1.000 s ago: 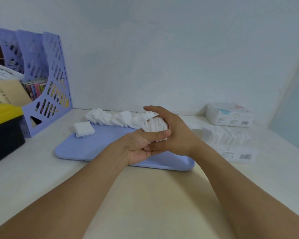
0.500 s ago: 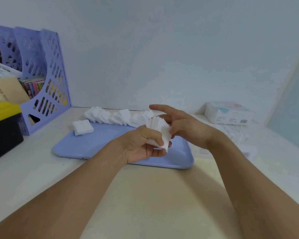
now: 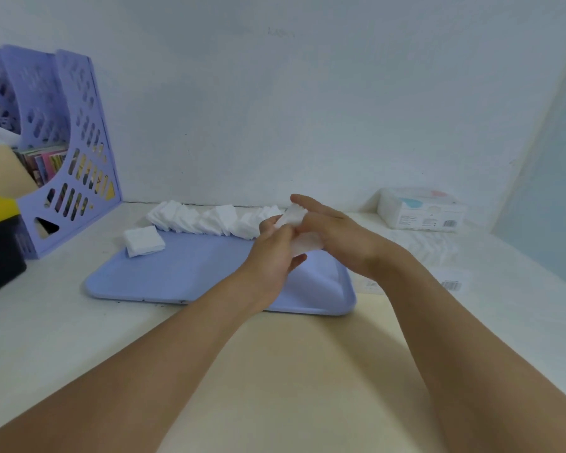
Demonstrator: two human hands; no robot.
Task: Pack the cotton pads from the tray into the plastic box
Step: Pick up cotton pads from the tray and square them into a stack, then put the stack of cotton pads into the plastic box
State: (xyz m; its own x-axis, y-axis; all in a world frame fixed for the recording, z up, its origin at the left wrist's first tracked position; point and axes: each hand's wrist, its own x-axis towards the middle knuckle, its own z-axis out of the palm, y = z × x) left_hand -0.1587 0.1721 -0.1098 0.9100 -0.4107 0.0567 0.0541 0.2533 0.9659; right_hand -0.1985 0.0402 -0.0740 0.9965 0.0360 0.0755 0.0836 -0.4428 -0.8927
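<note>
A lilac file rack [image 3: 76, 165] stands at the worktop's [image 3: 62, 328] back-left corner; a tray [image 3: 183, 273] carries a row of cotton pads [image 3: 209, 220] along its far edge; above its right end, the left hand [image 3: 268, 256] and right hand [image 3: 334, 233] together grip a stack of pads [image 3: 296, 217]; the plastic box [image 3: 422, 250] lies near the right edge.

Head view, looking forward-down, close over tray [image 3: 177, 276].
</note>
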